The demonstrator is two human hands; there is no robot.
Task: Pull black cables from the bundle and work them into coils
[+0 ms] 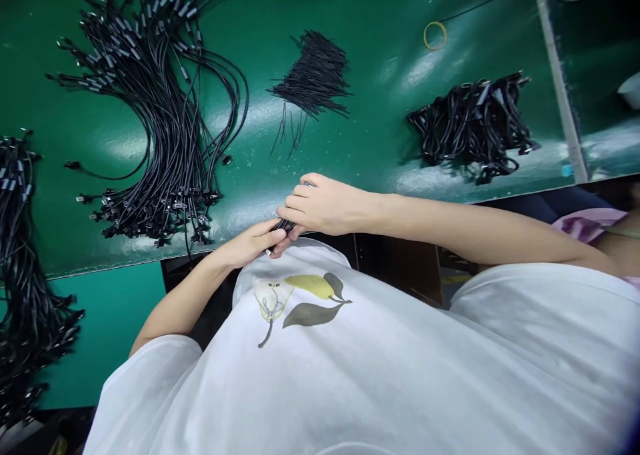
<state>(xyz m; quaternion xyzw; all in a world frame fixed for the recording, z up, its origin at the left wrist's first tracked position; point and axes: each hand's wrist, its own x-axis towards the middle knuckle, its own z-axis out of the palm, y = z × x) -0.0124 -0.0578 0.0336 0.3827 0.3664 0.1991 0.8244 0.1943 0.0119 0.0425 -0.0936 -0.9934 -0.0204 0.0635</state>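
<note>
Close to my body, at the table's front edge, my left hand (255, 243) is closed on a folded black cable (283, 226). A metal plug end shows below its fingers. My right hand (320, 205) is wrapped round the same cable from the other side, and its fingers hide most of it. Beyond my hands lies a pile of short black twist ties (317, 75), a few of them loose at its near side. To the left spreads a big bundle of long black cables (167, 102) with plugs at both ends. Folded, tied cables (473, 125) lie in a heap to the right.
Another cable bundle (20, 242) hangs over the table edge at far left. A yellow ring (435, 35) lies at the back right of the green table (380, 135). A grey strip (560, 82) crosses the table at right. A person's pink sleeve (590, 225) shows at far right.
</note>
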